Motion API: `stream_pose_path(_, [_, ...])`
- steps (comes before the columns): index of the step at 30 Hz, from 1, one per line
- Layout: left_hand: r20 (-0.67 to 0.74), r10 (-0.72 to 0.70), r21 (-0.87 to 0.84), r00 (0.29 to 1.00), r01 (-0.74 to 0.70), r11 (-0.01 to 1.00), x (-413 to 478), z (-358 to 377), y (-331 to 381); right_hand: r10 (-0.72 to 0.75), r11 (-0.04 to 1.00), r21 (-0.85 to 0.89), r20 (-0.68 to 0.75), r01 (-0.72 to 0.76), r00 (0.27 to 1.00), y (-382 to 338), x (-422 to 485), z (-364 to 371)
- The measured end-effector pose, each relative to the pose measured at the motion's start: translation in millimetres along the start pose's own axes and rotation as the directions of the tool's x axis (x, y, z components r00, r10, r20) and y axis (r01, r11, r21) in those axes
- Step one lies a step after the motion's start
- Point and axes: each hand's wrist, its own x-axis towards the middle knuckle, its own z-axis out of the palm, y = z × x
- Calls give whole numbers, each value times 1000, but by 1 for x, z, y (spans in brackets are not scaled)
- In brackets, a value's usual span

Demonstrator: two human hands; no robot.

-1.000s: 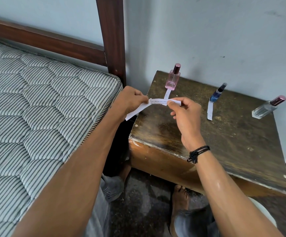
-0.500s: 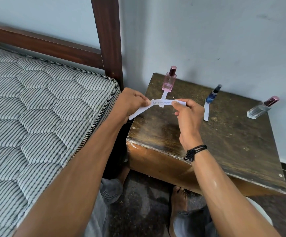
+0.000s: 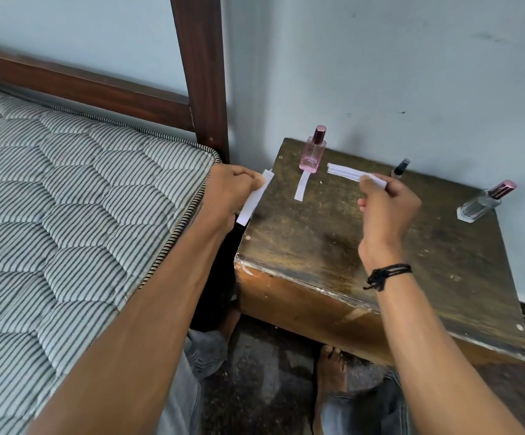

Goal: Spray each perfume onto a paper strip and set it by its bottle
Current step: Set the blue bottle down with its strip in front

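Two hands, each pinching paper: your left hand (image 3: 233,193) holds a paper piece (image 3: 253,197) at the bench's (image 3: 302,246) left edge; your right hand (image 3: 386,215) holds a paper strip (image 3: 346,172) at centre frame, right of the pink bottle (image 3: 313,152).

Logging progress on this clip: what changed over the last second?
The paper held between both hands has parted and the hands drew apart: left hand pinches the left piece, right hand pinches the right piece. The pink bottle, its strip and clear bottle stayed put.
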Motion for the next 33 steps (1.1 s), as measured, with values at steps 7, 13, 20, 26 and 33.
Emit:
stream_pose_path(7, [105,-141,-85,984,150,985,-3,7,0,32,999,-40,88,-28,996,-1,-2,-1])
stream_pose_path(13, [136,-133,67,982,125,990,2,4,-4,58,997,-55,140,-51,988,-1,-2,-3])
stream_pose_path(20, [143,-105,291,984,59,955,10,6,-10,65,996,-69,167,-54,984,0,0,-5])
stream_pose_path(26, [126,-15,470,992,-47,882,16,8,-15,74,994,-94,173,-58,982,1,8,-11])
stream_pose_path(33, [95,91,626,991,-130,769,10,11,-8,32,984,-176,272,17,962,-3,15,-31])
